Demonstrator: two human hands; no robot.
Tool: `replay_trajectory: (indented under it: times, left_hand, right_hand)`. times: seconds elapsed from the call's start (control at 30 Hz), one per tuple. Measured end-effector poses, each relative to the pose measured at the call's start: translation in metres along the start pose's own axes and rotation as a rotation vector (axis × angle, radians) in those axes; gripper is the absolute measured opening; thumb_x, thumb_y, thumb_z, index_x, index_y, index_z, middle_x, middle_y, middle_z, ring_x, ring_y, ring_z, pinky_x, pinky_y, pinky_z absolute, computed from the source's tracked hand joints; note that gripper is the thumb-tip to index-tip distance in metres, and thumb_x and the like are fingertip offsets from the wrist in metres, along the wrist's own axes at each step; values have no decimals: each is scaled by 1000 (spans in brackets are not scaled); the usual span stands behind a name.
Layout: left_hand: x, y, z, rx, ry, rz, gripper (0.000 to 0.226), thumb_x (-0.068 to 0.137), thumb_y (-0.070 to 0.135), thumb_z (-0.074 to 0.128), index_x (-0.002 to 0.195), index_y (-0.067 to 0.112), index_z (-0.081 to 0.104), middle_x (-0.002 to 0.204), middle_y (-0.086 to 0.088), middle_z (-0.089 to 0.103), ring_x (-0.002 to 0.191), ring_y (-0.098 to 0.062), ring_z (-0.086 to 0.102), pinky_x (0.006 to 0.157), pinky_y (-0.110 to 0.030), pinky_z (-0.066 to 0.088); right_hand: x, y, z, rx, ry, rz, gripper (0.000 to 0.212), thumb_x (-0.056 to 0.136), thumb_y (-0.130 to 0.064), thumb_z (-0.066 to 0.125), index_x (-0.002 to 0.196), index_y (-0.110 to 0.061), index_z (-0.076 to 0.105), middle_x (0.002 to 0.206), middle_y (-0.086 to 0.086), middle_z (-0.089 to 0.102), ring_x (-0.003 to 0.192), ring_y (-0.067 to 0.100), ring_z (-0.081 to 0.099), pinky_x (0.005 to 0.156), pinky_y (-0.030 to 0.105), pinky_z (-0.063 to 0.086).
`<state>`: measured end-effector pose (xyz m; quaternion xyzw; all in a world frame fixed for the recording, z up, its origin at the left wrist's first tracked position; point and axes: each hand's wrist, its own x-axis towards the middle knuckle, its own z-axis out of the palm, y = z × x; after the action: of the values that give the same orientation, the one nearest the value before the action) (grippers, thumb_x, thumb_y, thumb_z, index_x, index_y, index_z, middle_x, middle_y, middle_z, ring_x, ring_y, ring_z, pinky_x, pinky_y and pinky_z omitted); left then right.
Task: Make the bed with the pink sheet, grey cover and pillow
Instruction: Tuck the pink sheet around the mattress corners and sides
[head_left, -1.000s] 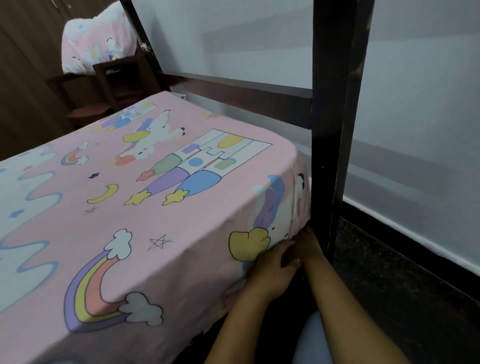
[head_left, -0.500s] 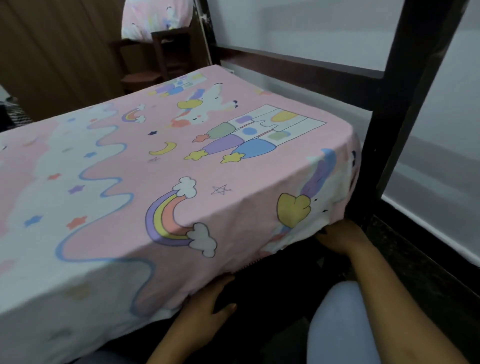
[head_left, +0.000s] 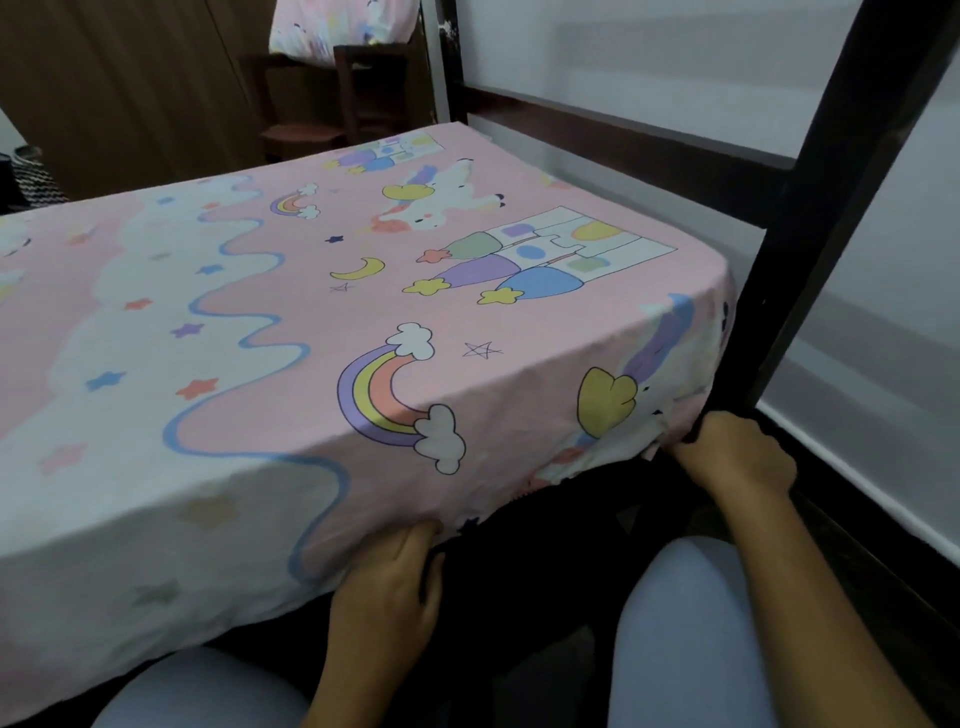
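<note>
The pink sheet (head_left: 322, 332), printed with rainbows, stars and a unicorn, lies stretched flat over the mattress and hangs down its near side. My left hand (head_left: 387, 587) is at the sheet's lower hem near the middle of the near side, fingers pushed up under the edge. My right hand (head_left: 735, 454) grips the sheet's hem at the near right corner, beside the dark bed post (head_left: 810, 218). A pillow (head_left: 343, 26) in a matching pink print rests on a chair at the back. No grey cover is in view.
The dark wooden bed frame (head_left: 623, 130) runs along a pale wall on the right. A wooden chair (head_left: 332, 98) stands beyond the far end of the bed, in front of brown wardrobe doors (head_left: 119, 88). My knees in light trousers (head_left: 691, 639) are at the bottom.
My left hand has moved from the right corner leftward along the hem and now reaches under the sheet's edge. My right hand stays at the corner. The view has swung left and pulled back.
</note>
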<state>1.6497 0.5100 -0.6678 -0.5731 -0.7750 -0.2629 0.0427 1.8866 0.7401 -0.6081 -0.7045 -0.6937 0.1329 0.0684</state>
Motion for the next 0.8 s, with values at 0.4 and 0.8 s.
replay_trajectory:
  times: [0.4,0.8]
  left_hand:
    - [17,7,22,65,-187,134,48,74,34,44,119,21,55,108,1,68,89,-19,68,64,-25,55]
    - [32,26,54,81,-277,175,56,67,33,55,121,21,63,103,5,71,80,-12,69,60,-19,53]
  right_hand:
    - [31,-1,73,127,35,-80,31,98,-33,44,100,-9,64,113,14,63,106,30,57,86,36,45]
    - [21,1,90,-142,-142,-330,54,101,-43,19,152,-25,14,158,-6,17,147,22,-2,115,54,1]
